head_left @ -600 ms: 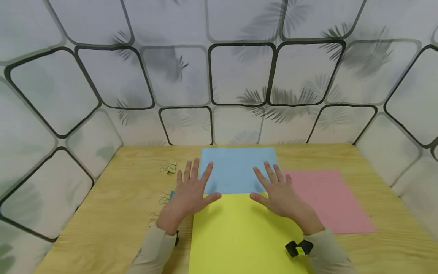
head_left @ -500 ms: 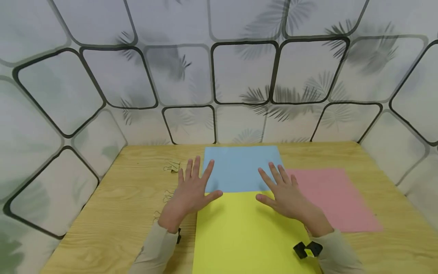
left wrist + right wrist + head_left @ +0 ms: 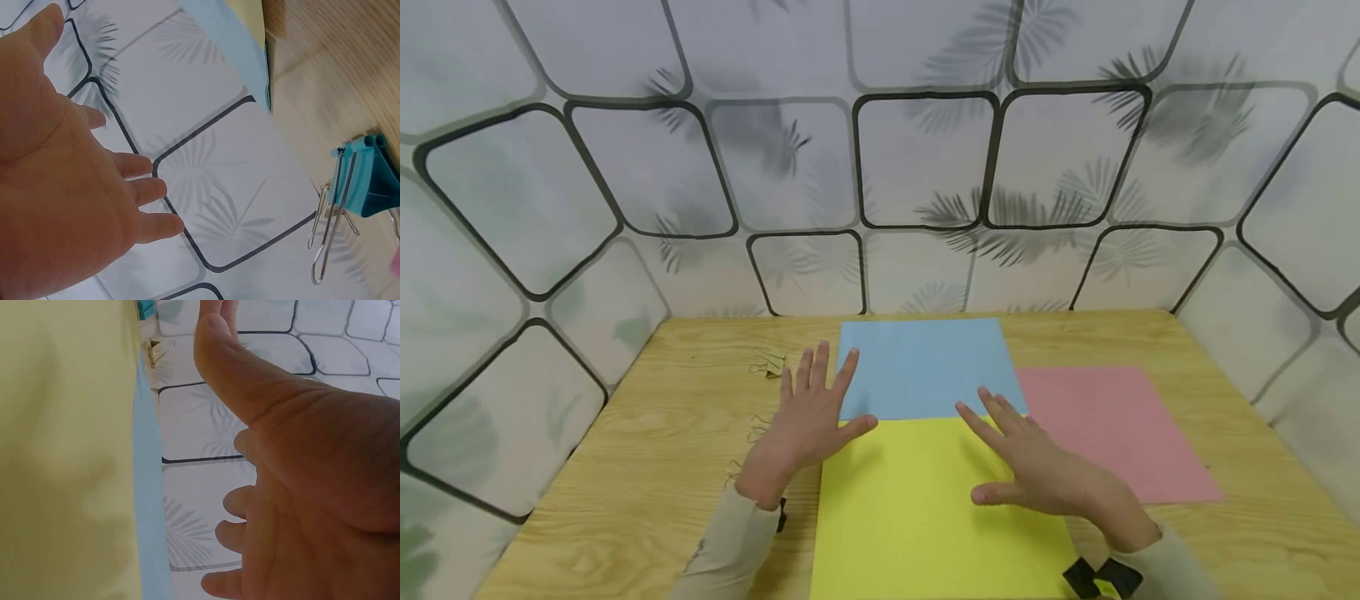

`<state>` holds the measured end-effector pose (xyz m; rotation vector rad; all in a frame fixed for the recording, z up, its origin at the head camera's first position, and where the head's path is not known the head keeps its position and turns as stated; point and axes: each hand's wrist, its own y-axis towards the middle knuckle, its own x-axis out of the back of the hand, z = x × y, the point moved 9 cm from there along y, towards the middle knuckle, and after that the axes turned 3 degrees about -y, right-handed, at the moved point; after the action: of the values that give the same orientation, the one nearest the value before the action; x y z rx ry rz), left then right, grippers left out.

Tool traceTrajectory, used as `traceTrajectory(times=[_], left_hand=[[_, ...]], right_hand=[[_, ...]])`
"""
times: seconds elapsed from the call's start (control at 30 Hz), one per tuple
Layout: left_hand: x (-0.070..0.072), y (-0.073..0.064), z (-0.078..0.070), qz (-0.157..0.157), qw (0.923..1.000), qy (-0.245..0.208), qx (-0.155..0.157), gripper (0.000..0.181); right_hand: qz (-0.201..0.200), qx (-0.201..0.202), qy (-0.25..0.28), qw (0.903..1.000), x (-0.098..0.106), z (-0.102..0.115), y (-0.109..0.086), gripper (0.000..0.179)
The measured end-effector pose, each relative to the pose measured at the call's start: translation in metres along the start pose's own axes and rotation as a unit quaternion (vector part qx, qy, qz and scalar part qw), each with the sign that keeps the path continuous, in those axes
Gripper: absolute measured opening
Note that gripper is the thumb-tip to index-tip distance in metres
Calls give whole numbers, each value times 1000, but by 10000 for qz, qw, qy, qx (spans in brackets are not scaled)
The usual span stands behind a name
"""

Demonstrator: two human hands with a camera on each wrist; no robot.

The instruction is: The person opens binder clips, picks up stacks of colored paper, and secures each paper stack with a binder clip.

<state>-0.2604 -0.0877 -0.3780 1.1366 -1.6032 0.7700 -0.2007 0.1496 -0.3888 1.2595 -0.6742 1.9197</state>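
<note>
A yellow sheet of paper lies in front on the wooden table, meeting a light-blue sheet behind it. To the right is a pink sheet. My left hand, fingers spread, hovers over the left edge of the yellow and blue sheets and holds nothing. Above the right part of the yellow sheet is my right hand, its fingers extended and thumb apart, also holding nothing. In the left wrist view, a teal binder clip stands on the table beyond my left fingers.
At the back left of the table sits a gold binder clip. Wire handles of further clips show beside my left wrist, partly hidden by it. A patterned white wall closes off the back and sides.
My right hand has moved nearer to me and tilted, its thumb spreading away from the fingers. The left hand stays almost in place; the sheets have not moved on the table.
</note>
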Motion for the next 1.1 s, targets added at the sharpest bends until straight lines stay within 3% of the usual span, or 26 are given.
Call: traceTrajectory(times=[0.2, 0.4, 0.57, 0.83, 1.1], left_hand=[[2, -3, 0, 88, 9999, -31, 46, 89], [7, -5, 7, 104, 9999, -85, 83, 88], [8, -4, 9, 154, 9998, -24, 119, 88], [10, -5, 12, 155, 9998, -37, 156, 88], [12, -5, 14, 190, 9996, -43, 198, 87]], right_hand=[[489, 418, 331, 9974, -12, 15, -9, 107], [714, 593, 218, 9954, -21, 17, -12, 112], [967, 514, -11, 9940, -28, 11, -12, 117], [1548, 321, 73, 9874, -39, 3, -12, 118], [1630, 303, 297, 9857, -41, 0, -10, 117]])
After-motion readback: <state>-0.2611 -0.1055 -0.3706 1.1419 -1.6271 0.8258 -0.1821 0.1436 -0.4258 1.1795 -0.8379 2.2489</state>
